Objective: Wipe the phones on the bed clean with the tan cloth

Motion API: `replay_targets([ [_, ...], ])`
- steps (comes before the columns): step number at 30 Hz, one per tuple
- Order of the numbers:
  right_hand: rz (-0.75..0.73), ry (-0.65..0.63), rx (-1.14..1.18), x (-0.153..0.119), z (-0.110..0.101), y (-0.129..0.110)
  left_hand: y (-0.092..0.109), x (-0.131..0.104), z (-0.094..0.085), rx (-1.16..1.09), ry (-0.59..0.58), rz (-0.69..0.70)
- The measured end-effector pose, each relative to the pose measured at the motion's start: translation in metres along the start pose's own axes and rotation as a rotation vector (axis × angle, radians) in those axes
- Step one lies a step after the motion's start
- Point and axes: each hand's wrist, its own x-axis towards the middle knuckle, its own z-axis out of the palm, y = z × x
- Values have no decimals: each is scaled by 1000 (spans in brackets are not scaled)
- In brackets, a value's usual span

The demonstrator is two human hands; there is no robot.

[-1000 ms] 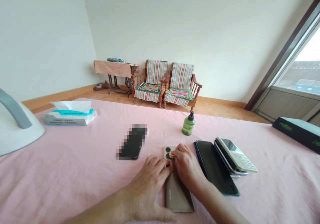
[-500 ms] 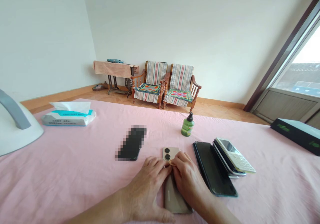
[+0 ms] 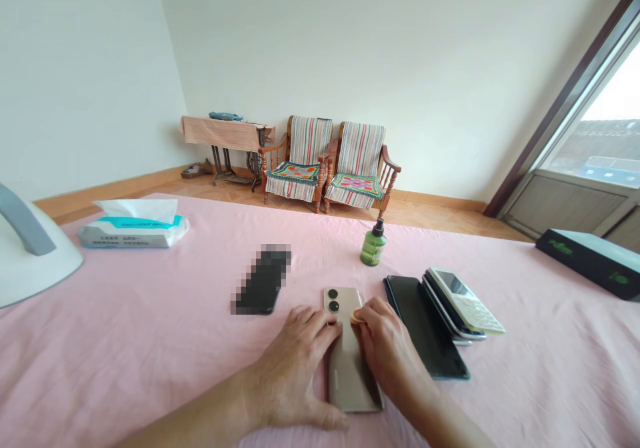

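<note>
A pale, plain wall (image 3: 320,48) rises behind a broad surface covered in smooth pink cloth (image 3: 150,341). Between them stand two wooden armchairs (image 3: 325,176) with striped covers, beside a narrow table draped in salmon cloth (image 3: 220,133). At the surface's left side sits a rounded white object with a grey handle (image 3: 30,268); at its far edge on the right lies a flat black box with a pale top (image 3: 585,261). A white and turquoise tissue pack (image 3: 133,233) rests near the far left corner. Right of the hands are a long black phone (image 3: 425,335) and a phone stack topped by a white keypad handset (image 3: 463,301). The gold-beige phone (image 3: 347,385) lies camera side up in front, nearer than the green spray bottle (image 3: 373,248) and a partly pixelated black phone (image 3: 265,281). The left hand (image 3: 295,361) rests along its left side, fingers together, thumb spread well apart. The right hand (image 3: 387,338) has its fingertips clamped on a small pale-orange pad (image 3: 355,316) at its right edge.
</note>
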Motion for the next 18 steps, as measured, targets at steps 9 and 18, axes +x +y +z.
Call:
replay_targets([
  [9,-107,-25,95,-80,2,-9,4,1,1,11,13,-29],
  [18,213,15,478,-53,-18,-25,17,-7,7,-14,12,-53],
])
